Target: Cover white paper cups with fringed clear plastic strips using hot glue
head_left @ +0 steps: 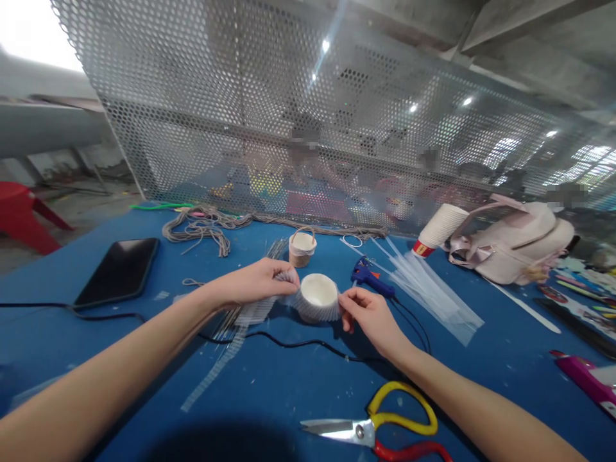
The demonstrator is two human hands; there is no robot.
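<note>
A small paper cup [318, 292] stands on the blue table between my hands, with a strip of pleated white mesh ribbon [323, 313] wrapped round its outside. My left hand [262, 282] pinches the ribbon's gathered end left of the cup. On the cup's right side, my right hand [366, 316] has thumb and fingers closed on the ribbon against the rim. A finished-looking little basket [302, 250] with a handle and a ruffled rim sits just behind. To the right lies a blue glue gun [370, 277]. Yellow-and-red scissors [370, 427] rest nearest me.
A black cable [289, 343] crosses the table under my hands. Behind are grey cord [206, 224] and a perforated metal screen [240, 128]. A phone [120, 269] lies left; mesh strips [428, 289], stacked paper cups [440, 228] and a pale backpack [520, 240] are right.
</note>
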